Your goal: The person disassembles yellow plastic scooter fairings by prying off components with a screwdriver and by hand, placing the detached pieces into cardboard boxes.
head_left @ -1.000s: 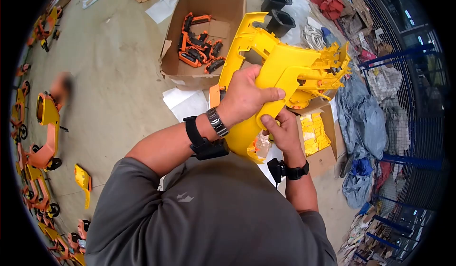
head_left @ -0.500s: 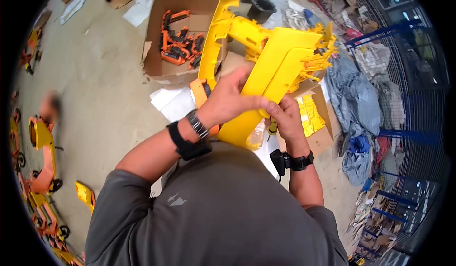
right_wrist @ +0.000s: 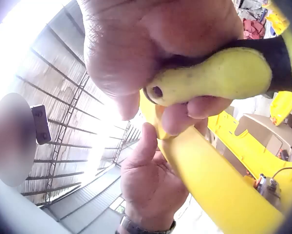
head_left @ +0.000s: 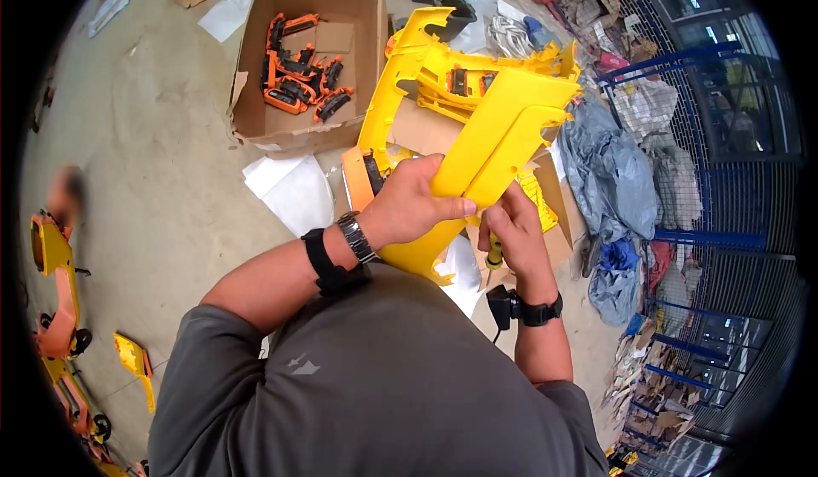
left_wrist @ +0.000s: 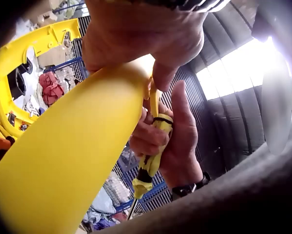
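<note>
In the head view, a large yellow plastic panel [head_left: 511,128] is held in front of the torso. My left hand [head_left: 415,202] grips its edge, thumb on the outer face. My right hand [head_left: 518,230] is at the panel's lower edge, curled round a yellow-and-black screwdriver [head_left: 494,254] whose shaft points down toward the body. The right wrist view shows the screwdriver handle [right_wrist: 214,75] across the right palm, fingers beneath it near the panel [right_wrist: 209,180]. In the left wrist view, the screwdriver [left_wrist: 153,156] hangs from the right hand [left_wrist: 177,141] with its shaft downward.
A cardboard box [head_left: 247,77] with orange-and-black parts stands beyond the left arm. Another box [head_left: 562,234] with yellow pieces lies behind the right hand. Grey plastic bags [head_left: 605,179] lie by the mesh fence. Yellow-orange scooters [head_left: 58,290] stand at far left.
The panel has tilted and moved slightly left and down, with both hands. The right hand has drawn a little away from the left thumb, and the screwdriver shows more plainly.
</note>
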Tool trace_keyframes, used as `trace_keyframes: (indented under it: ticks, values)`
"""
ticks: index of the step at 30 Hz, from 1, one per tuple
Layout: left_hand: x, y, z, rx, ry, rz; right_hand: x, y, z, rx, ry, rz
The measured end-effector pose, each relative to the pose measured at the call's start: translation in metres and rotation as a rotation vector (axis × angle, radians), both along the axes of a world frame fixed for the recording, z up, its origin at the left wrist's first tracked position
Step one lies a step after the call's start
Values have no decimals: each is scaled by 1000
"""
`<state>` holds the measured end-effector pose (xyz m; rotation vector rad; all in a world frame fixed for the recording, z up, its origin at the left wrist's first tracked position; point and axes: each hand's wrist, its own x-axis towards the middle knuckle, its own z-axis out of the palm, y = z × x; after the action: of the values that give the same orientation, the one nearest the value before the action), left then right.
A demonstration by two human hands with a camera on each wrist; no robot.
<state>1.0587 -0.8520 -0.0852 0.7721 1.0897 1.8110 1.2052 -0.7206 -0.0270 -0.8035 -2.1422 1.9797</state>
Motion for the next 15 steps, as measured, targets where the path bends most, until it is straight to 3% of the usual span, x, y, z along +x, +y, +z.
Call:
trace_keyframes:
  ticks: [2,6,9,15]
  values:
    - [-1,6,2,23,-82,20,8,8,3,105,91,-26]
    - [-12,10,4,2,-100,97,26,40,-8,34,182,-230]
    - [-9,9,11,1,-128,54,12,26,-3,156,150,-91]
    - [-2,2,13,28,-59,-18,-15,8,2,-8,33,-3]
